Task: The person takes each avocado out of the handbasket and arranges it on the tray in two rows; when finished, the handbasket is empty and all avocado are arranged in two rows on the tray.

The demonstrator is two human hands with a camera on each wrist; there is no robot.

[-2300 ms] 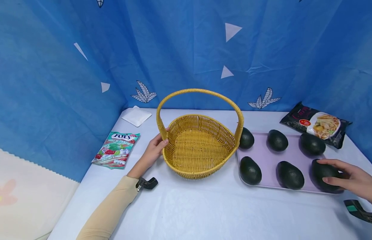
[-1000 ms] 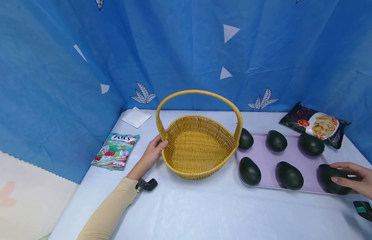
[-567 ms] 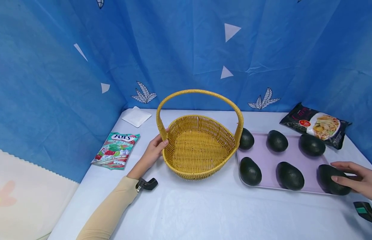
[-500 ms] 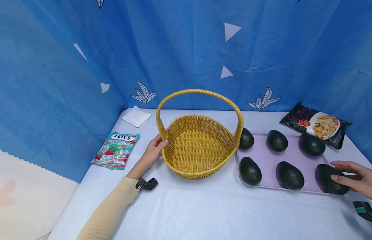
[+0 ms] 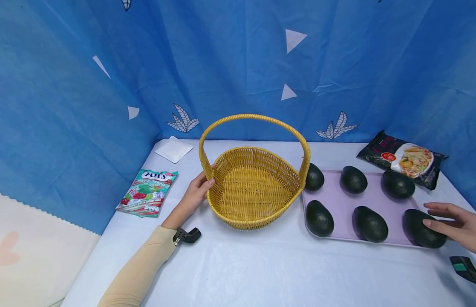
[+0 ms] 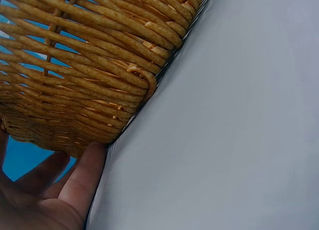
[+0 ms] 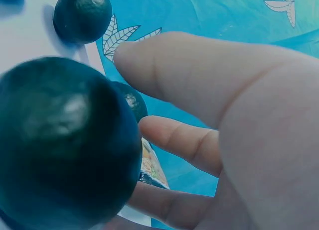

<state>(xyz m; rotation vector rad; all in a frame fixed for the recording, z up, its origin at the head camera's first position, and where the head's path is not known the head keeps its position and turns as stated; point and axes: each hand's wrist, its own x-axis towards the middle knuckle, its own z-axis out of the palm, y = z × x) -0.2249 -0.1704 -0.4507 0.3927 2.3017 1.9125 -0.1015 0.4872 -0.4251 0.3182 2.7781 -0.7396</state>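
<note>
A yellow wicker basket (image 5: pixel 253 187) with an arched handle stands mid-table. My left hand (image 5: pixel 197 189) holds its left wall at the foot of the handle. In the left wrist view the fingers (image 6: pixel 75 185) lie against the basket (image 6: pixel 75 75) low on its side. To the right, a lilac tray (image 5: pixel 349 202) carries several dark green avocados. My right hand (image 5: pixel 448 221) grips the front right avocado (image 5: pixel 422 228), which rests on the tray. The right wrist view shows the thumb (image 7: pixel 199 85) over that avocado (image 7: pixel 60 140) and the fingers behind it.
A candy bag (image 5: pixel 147 192) and a white packet (image 5: pixel 174 149) lie left of the basket. A black noodle packet (image 5: pixel 404 158) lies behind the tray. Blue curtains close in the table at the back and both sides. White cloth (image 5: pixel 261 268) covers the table's front.
The right hand has slid from the top of the front right avocado to its right side, and the fruit has shifted slightly. The left hand and the basket have stayed still.
</note>
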